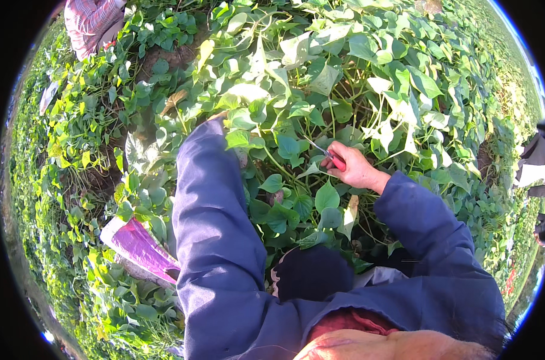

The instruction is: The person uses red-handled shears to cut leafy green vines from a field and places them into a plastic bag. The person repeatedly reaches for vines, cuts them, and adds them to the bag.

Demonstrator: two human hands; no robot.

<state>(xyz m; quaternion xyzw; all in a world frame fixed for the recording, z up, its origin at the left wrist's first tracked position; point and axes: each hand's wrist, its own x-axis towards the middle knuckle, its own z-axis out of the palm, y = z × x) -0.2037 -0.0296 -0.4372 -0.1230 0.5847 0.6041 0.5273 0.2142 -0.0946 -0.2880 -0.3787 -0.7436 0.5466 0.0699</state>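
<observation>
My right hand [353, 167] grips the red handle of a small tool [337, 161] with a narrow metal blade. The blade points up and left among heart-shaped leaves, which look like sweet potato vines [327, 198]. Whether it is a knife or a pair of snips cannot be made out. My left arm reaches forward into the foliage in a dark blue sleeve [218, 216]. Only a sliver of my left hand [219, 116] shows past the cuff; leaves cover its fingers and anything in them. Below the vines a dark-clad knee [315, 274] is visible.
To the left of my sleeve lies a magenta and white sheet or bag [139, 249] on the plants. A person in a plaid garment [92, 27] is at the upper left. Bare soil [169, 56] shows between vines. Dark and pale objects [531, 166], unclear, stand at the right rim.
</observation>
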